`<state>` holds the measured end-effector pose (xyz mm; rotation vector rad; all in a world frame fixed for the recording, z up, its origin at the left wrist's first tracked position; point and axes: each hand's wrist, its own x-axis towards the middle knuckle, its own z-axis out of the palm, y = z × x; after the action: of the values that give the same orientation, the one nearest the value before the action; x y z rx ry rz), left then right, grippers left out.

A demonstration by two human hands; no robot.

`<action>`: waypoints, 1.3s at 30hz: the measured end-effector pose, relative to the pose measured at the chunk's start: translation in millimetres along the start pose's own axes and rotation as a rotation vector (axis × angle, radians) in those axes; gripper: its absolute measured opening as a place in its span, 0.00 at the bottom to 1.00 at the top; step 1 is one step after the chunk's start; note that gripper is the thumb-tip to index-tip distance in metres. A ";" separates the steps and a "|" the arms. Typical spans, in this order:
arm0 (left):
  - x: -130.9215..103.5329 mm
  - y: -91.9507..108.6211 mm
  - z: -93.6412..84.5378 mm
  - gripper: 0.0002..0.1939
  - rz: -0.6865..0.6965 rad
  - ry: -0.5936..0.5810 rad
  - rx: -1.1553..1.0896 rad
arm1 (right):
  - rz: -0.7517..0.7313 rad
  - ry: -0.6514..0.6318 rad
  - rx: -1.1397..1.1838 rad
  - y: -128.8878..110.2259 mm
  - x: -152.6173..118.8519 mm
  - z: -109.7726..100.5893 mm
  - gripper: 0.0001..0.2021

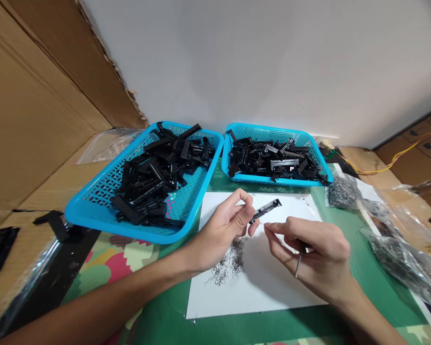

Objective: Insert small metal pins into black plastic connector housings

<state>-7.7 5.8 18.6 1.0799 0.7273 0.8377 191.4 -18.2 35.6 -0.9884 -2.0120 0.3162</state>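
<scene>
My left hand pinches one end of a slim black plastic part, which points up and to the right. Close by on the right, my right hand is closed, with a thin metal rod sticking out below its curled fingers. Its thumb and index fingertips meet near the black part; anything between them is too small to make out. Under my left hand, a pile of small thin wire pieces lies on a white sheet.
Two blue baskets of black plastic parts stand behind the sheet. Loose black parts lie at the far left. Plastic bags of small metal pieces and a yellow cable are on the right.
</scene>
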 end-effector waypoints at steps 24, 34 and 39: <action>-5.9 -6.0 -3.2 0.17 -0.046 -0.014 0.264 | -0.209 -0.077 -0.222 2.1 -6.3 7.6 0.12; 5.9 -3.5 -1.0 0.20 -0.031 0.066 0.028 | -0.082 0.022 -0.105 -2.1 -0.5 1.2 0.09; 4.9 -0.1 0.4 0.21 -0.020 0.106 0.016 | -0.071 0.013 -0.083 -2.3 -1.1 -0.2 0.09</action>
<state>-5.0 9.8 18.2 1.0468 0.8330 0.8783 190.7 -20.6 36.3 -0.9646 -2.0576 0.1886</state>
